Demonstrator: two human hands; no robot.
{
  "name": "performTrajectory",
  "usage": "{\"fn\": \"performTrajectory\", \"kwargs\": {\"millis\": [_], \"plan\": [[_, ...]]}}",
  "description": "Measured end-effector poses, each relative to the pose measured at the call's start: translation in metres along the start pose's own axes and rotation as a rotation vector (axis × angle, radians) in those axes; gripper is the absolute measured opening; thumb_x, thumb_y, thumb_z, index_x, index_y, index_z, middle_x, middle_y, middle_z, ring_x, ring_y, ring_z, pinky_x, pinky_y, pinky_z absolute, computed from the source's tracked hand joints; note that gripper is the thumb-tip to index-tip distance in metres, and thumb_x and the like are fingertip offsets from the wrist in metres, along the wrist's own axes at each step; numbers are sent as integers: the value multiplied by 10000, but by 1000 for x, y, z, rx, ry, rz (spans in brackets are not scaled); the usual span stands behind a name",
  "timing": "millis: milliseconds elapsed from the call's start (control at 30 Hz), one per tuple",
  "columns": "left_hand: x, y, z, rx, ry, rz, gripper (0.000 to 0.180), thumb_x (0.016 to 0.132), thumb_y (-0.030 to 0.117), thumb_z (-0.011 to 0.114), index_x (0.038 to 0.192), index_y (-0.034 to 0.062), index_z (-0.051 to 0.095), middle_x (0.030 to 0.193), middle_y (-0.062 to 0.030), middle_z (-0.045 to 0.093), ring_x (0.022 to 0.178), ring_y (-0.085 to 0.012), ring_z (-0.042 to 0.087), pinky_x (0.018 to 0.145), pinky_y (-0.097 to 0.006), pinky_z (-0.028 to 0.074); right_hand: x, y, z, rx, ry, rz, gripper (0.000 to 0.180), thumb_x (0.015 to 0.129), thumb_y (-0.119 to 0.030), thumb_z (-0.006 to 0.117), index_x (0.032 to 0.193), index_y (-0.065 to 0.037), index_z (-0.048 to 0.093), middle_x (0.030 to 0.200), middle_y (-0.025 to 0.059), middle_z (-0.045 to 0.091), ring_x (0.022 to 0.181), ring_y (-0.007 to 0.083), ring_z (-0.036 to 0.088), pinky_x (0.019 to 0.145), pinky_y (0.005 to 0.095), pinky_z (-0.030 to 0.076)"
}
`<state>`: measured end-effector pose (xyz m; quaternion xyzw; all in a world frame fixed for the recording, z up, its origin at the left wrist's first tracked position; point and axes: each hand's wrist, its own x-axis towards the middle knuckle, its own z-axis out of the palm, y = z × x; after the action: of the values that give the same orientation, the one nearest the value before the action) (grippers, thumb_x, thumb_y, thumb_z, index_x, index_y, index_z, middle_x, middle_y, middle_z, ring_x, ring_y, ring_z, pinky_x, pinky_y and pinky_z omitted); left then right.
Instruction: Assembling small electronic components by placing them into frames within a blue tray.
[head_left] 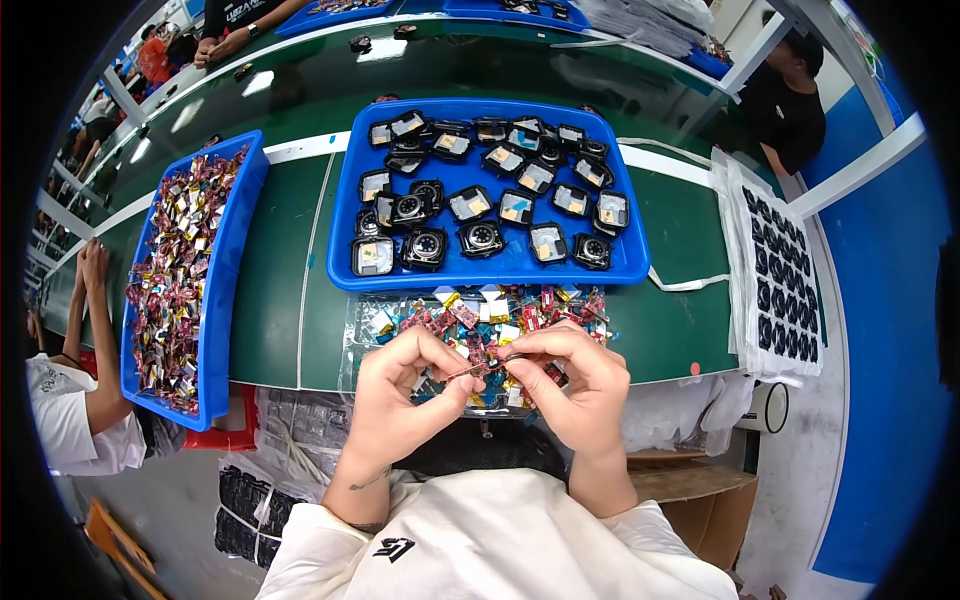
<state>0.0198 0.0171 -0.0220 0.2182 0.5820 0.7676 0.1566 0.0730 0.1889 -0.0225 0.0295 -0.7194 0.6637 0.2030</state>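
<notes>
Low over a clear plastic tray [352,345], my two hands meet. Between the thumb and forefinger of my left hand [400,395] is a small reddish circuit board [478,369]. My right hand [578,390] is closed in a pinch at the board's right end, on a small dark part [512,357] whose kind I cannot make out. Whether the two pieces are joined is hidden by the fingertips. Beneath lie many loose circuit boards [462,312] with red, yellow, white and blue pieces, partly covered by my hands.
Beyond stands a blue tray [345,230] of black smartwatch cases [482,238]. A long blue bin [212,345] of small circuit boards is at left. Right, a white sheet stack [740,270] carries rows of black parts. Past a rail runs a green conveyor [300,85]. Co-workers sit around.
</notes>
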Motion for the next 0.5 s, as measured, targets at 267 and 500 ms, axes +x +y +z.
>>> {"fn": "performTrajectory", "kwargs": {"millis": [267, 500], "plan": [[3, 3, 4, 284, 11, -43, 144, 748, 8, 725, 879, -13, 669, 764, -32, 649, 676, -66, 542, 617, -217, 425, 2, -2, 2, -219, 27, -258, 204, 706, 54, 718, 895, -20, 702, 810, 96, 687, 680, 155, 621, 568, 246, 490], [4, 5, 3, 410, -25, 93, 88, 721, -1, 723, 781, -1, 659, 739, -61, 653, 672, -134, 582, 624, -258, 442, -5, -4, -1, -94, 44, -74, 190, 720, 19, 740, 904, -14, 701, 803, 85, 675, 626, 86, 577, 531, 204, 445]]}}
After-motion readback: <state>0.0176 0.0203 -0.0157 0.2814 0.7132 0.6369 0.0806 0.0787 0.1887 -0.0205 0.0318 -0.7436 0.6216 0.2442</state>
